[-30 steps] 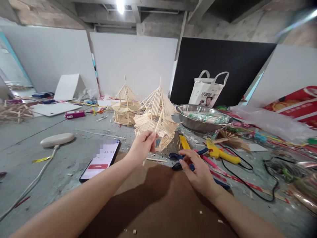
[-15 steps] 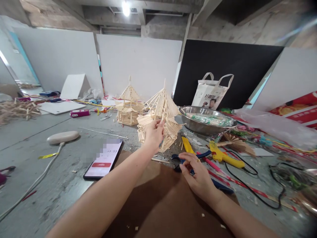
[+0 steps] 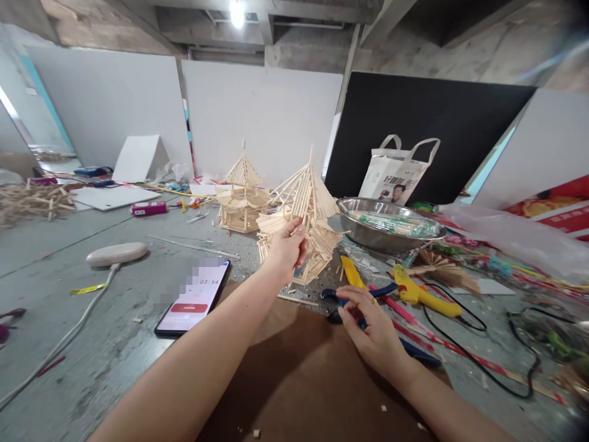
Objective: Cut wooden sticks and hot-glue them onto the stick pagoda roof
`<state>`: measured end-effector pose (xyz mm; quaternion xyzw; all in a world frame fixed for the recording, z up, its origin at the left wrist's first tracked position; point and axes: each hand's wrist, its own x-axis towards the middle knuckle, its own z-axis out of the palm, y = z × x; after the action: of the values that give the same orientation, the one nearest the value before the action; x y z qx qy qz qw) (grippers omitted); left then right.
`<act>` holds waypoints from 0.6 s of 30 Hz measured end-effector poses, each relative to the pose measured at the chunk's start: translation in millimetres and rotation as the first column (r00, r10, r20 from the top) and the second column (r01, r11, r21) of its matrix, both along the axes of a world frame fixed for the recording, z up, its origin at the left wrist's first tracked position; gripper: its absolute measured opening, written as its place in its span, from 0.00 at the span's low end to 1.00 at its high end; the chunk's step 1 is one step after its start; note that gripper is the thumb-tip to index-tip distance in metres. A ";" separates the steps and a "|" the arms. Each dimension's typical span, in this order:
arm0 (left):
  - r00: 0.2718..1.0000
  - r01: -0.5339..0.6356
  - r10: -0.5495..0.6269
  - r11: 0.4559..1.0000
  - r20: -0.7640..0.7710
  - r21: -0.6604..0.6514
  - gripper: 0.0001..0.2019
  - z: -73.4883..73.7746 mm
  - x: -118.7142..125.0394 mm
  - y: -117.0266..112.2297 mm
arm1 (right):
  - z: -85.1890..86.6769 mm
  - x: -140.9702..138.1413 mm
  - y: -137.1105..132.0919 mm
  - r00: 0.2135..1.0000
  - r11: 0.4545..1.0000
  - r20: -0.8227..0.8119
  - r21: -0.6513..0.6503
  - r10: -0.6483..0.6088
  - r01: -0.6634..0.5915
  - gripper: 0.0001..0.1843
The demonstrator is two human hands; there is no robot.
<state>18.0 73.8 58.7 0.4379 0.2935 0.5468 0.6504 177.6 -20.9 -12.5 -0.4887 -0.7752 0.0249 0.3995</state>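
Note:
A pagoda-like model of thin wooden sticks (image 3: pixel 308 209) stands on the grey floor ahead of me. My left hand (image 3: pixel 286 250) is raised against its front, fingers pinched together on a small stick at the model's roof. My right hand (image 3: pixel 368 322) rests low on the floor with its fingers curled around blue-handled pliers (image 3: pixel 356 294). A brown board (image 3: pixel 299 374) lies under my forearms.
A second stick pavilion (image 3: pixel 242 196) stands behind. A steel bowl (image 3: pixel 391 236), a yellow glue gun (image 3: pixel 423 291) with a black cord, a yellow cutter (image 3: pixel 353 271), a phone (image 3: pixel 193 298), a white bag (image 3: pixel 396 175) and scattered sticks lie around.
My left hand rose from in front of the model up to its roof, carrying a small stick. My right hand stayed on the pliers. The view shifted slightly.

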 end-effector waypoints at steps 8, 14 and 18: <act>0.985 0.153 -0.143 0.984 0.100 -0.094 0.24 -0.8 -7.7 4.6 | 0.0 -0.7 -1.6 1.000 1.000 0.011 0.003 -0.004 0.004 0.11; 0.980 0.184 -0.172 0.976 0.105 -0.118 0.24 -0.8 -9.1 4.9 | 0.4 -1.5 -1.9 1.000 1.000 -0.008 -0.010 -0.001 0.001 0.11; 0.970 0.227 -0.214 0.967 0.112 -0.113 0.23 0.4 -10.3 4.4 | 0.8 -1.7 -2.2 1.000 1.000 -0.004 -0.012 0.010 -0.010 0.10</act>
<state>7.6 78.2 59.1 0.3988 0.2441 0.4725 0.7471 175.8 -23.1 -11.6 -0.4872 -0.7768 0.0326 0.3977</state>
